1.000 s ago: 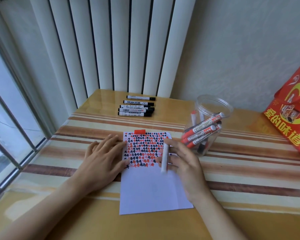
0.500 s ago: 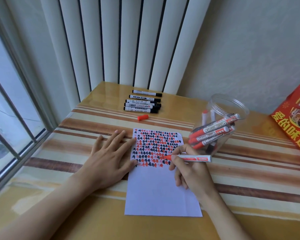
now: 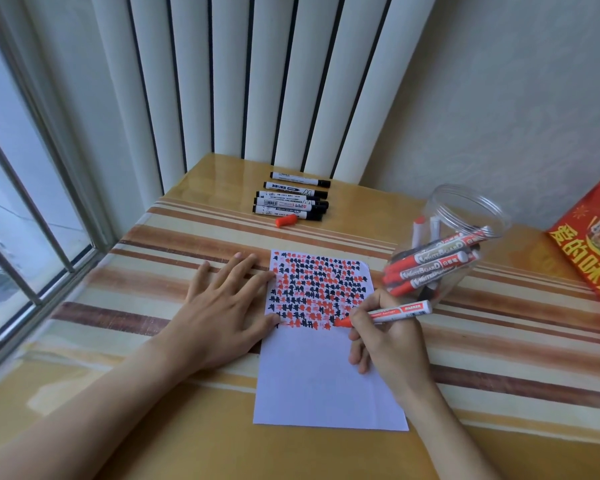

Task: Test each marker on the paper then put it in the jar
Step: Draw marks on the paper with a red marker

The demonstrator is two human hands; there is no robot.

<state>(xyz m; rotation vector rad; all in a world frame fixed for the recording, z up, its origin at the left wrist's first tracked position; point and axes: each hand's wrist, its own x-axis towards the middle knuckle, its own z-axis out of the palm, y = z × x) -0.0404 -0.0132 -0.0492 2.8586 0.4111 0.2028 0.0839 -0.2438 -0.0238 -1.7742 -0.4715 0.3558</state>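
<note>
Uncapped red marker [image 3: 392,314], white barrel, tip on the paper [image 3: 323,375] at the last row of red and black marks, right hand [image 3: 385,341] pinching it, left hand [image 3: 222,306] flat, fingers spread, on paper's left edge, clear jar [image 3: 465,216] of markers just beyond

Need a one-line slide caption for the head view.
Right hand tests red marker on paper, left hand steadying it, jar alongside.

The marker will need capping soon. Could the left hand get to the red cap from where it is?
Probably yes: the left hand lies flat and holds nothing, and only bare table lies between it and the red cap.
</note>
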